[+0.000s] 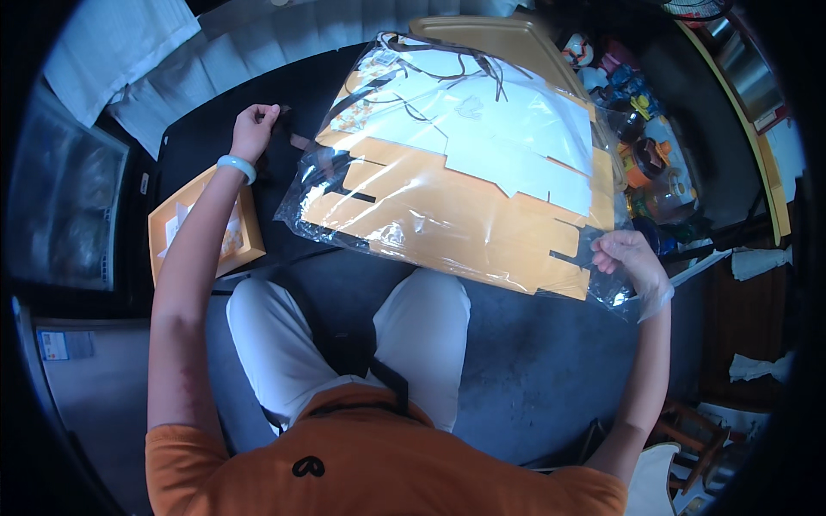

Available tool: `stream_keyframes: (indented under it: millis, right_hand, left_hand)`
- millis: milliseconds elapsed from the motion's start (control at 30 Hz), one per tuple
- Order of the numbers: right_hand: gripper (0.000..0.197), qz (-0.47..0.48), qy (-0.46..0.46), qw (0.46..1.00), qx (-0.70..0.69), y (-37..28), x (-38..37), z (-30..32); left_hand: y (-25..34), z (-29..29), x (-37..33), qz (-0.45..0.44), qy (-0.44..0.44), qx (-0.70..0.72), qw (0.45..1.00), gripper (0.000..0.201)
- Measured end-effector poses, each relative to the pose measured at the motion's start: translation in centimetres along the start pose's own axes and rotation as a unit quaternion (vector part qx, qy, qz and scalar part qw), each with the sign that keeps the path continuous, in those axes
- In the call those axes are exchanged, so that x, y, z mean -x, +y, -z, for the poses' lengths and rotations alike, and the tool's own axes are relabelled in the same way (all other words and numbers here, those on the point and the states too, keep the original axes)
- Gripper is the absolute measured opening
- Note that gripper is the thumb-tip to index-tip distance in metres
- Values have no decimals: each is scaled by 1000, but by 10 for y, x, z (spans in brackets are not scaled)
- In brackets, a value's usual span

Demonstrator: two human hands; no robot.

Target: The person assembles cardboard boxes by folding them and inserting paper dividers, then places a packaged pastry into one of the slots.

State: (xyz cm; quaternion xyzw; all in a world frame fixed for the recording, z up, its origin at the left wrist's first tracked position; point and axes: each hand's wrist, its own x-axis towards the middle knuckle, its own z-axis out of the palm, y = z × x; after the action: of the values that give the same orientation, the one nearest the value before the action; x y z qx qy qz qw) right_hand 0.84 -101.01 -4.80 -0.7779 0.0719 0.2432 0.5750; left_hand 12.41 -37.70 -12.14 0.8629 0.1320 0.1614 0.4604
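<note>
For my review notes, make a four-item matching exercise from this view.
1. Right hand
2. Bracelet
3. Clear plastic bag
4. Open box

A. Partly hidden behind the left forearm
B. At the bag's near right corner
C. Around a wrist
D. Holding flat orange-yellow and white sheets

Pairs: 1-B, 2-C, 3-D, 4-A

Left hand (pixel 251 132), ten o'clock: whatever lies at your fingertips, too small and dark to tell. Right hand (pixel 626 253), three o'clock: partly veiled by film of the clear bag (pixel 508 249). Cardboard sheets (pixel 404 193), twelve o'clock: lower layers hidden. Tray (pixel 490 33), one o'clock — near side covered by your bag. Yellow box (pixel 249 215), nine o'clock: part hidden behind your forearm (pixel 191 258). Jars (pixel 644 163), two o'clock: contents blurred. Orange shirt (pixel 387 482), six o'clock — cut off by the lower edge.
</note>
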Motion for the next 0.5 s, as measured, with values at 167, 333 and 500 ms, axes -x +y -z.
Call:
stream_keyframes:
  millis: [167, 333, 500]
  right_hand:
    - [38, 180, -2, 982, -48, -19, -28, -29]
    - [68, 232, 76, 914, 324, -36, -61, -57]
    - [76, 213, 94, 870, 435, -51, -72, -72]
  left_hand:
    - [-12, 6, -12, -13, 32, -64, 997, 30]
    - [-15, 12, -19, 8, 7, -109, 994, 38]
    - [-18, 18, -15, 1, -18, -107, 994, 52]
